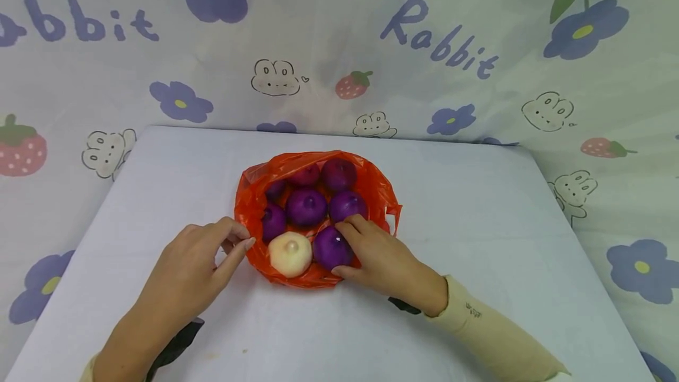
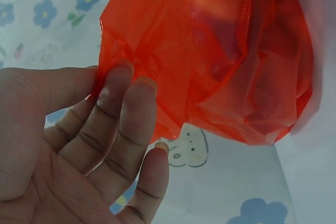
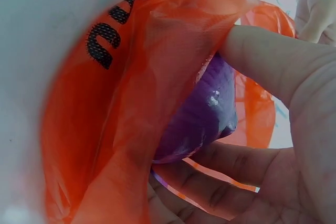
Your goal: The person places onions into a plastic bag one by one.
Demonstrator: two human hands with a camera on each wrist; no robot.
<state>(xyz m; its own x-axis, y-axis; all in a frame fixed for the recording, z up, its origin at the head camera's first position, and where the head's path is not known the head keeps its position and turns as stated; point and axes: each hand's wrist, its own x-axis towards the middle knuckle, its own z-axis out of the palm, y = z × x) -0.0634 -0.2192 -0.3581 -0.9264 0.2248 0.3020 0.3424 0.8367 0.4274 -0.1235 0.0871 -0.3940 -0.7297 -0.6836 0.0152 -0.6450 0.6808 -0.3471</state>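
An orange-red plastic bag [image 1: 383,192] stands with its mouth spread wide, holding several purple onions [image 1: 306,207] and one cream-white onion [image 1: 290,255] at the near side. My left hand [image 1: 193,264] pinches the bag's left rim between thumb and fingertips; in the left wrist view the thin plastic [image 2: 210,61] is caught there. Inside the near right part of the bag, my right hand [image 1: 379,257] grips a purple onion [image 1: 331,247], thumb on one side and fingers on the other. In the right wrist view this glossy onion [image 3: 202,111] is partly covered by the bag's side.
The bag sits on a white-covered table [image 1: 477,223], its cloth running out to both sides. Behind the table hangs a pale curtain [image 1: 318,28] printed with flowers, rabbits and strawberries. A bag handle loop [image 1: 394,217] sticks out on the right.
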